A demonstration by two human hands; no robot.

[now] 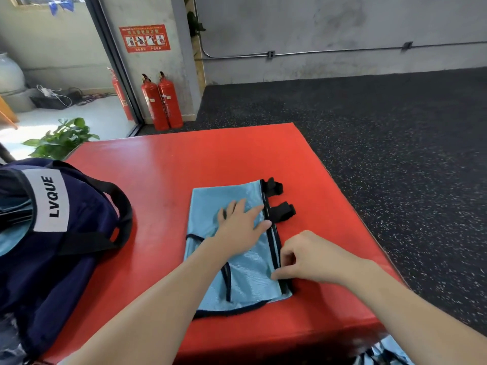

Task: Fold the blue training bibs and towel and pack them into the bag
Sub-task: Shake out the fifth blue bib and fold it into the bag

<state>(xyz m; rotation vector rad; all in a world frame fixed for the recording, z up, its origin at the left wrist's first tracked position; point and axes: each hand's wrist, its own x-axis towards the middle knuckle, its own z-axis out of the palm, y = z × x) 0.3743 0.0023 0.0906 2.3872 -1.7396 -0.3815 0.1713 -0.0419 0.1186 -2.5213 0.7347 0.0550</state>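
Observation:
A light blue training bib (210, 206) with black trim lies folded flat on the red padded block (163, 175). Two black straps (280, 209) stick out from its right edge. My left hand (241, 223) lies flat on the bib's upper half, fingers spread and straight. My right hand (309, 255) has curled fingers that pinch the bib's black-trimmed right edge near the lower corner. A navy bag (79, 248) labelled LVQUE stands open at the left of the block, with light blue fabric (10, 241) showing inside it.
More light blue cloth (384, 351) shows at the bottom right, below the block's front edge. Two red fire extinguishers (162, 101) stand by the wall behind. A green plant (63, 138) sits at the far left. Dark speckled floor (395, 154) surrounds the block.

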